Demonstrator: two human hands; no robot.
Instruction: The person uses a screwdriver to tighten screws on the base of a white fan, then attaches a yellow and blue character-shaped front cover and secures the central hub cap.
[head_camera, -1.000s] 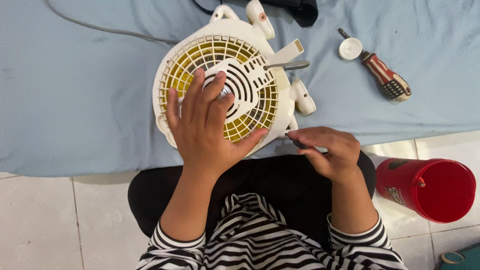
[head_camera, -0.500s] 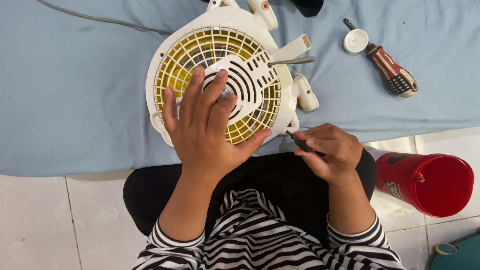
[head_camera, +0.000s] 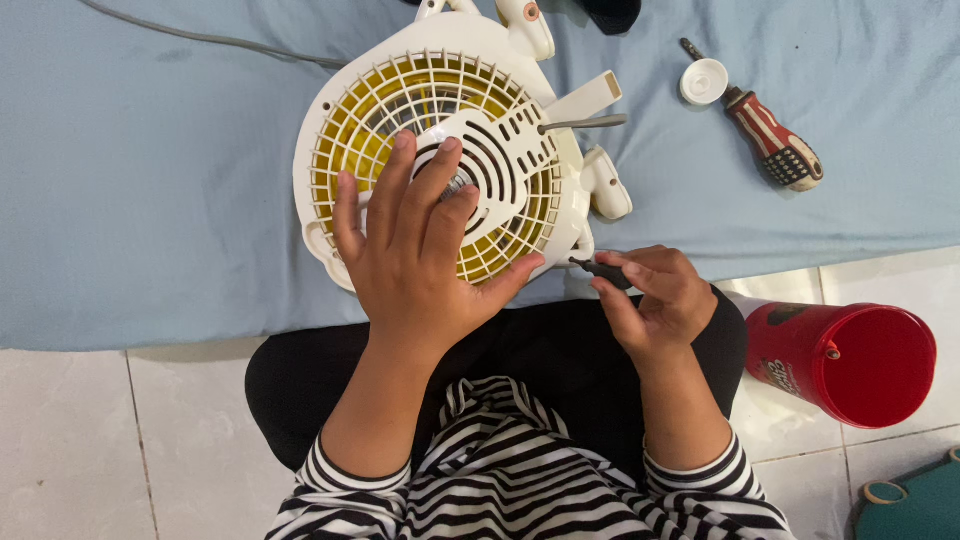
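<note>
White round plastic fan housing (head_camera: 455, 50) with a yellow inner grille lies face-down on a light blue cloth (head_camera: 150, 200), at the cloth's near edge, just above the person's lap. Head view only.

Left hand (head_camera: 415, 265) flat on the grille, fingers (head_camera: 392, 190) spread wide, tips reaching the white slotted centre cap (head_camera: 495, 160), thumb out to the right along the housing's lower rim. Presses down, no grip around anything.

Right hand (head_camera: 655, 300) just right of the housing's lower edge, fingers curled together, thumb and forefinger pinching a small dark screwdriver (head_camera: 600, 270). Its tip points left at the housing rim, near the left thumb; contact with the rim cannot be told.

Grey metal rod (head_camera: 585, 123) and a white plastic tab (head_camera: 585, 97) stick out of the housing's upper right.

On the cloth, well apart at upper right: red-and-white striped screwdriver handle (head_camera: 770, 140) with a small white round cap (head_camera: 703, 82) touching its shaft end. Grey cable (head_camera: 200, 40) runs along upper left.

Red plastic cup (head_camera: 860, 365) lies on its side on the white tiled floor (head_camera: 100, 440), right of the right forearm. Striped black-and-white sleeves (head_camera: 500, 490) at bottom.
</note>
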